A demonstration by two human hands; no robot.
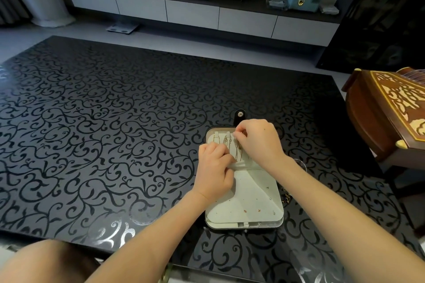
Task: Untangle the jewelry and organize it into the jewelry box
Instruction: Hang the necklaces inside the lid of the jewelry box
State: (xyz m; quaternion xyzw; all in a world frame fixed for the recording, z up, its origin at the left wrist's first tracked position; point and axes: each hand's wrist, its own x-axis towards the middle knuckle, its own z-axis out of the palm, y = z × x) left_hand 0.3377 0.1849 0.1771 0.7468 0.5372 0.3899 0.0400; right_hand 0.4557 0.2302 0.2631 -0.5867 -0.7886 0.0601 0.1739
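Note:
A small jewelry box (278, 220) lies open on the black patterned table, cream inside with a black shell and a snap tab (239, 115) at its far end. Thin gold chains (230, 145) hang down the far half. Small studs (257, 210) dot the near panel. My left hand (212, 171) pinches the cream elastic pocket band (246, 166) across the box's middle. My right hand (258, 141) is over the far right of the box, its fingertips pinching something small at the top of the chains.
The black glass table (103, 133) spreads wide to the left. A carved wooden box (388, 108) stands at the right edge. A dark beaded piece (286, 199) lies just right of the jewelry box. A TV cabinet (195, 11) runs along the far wall.

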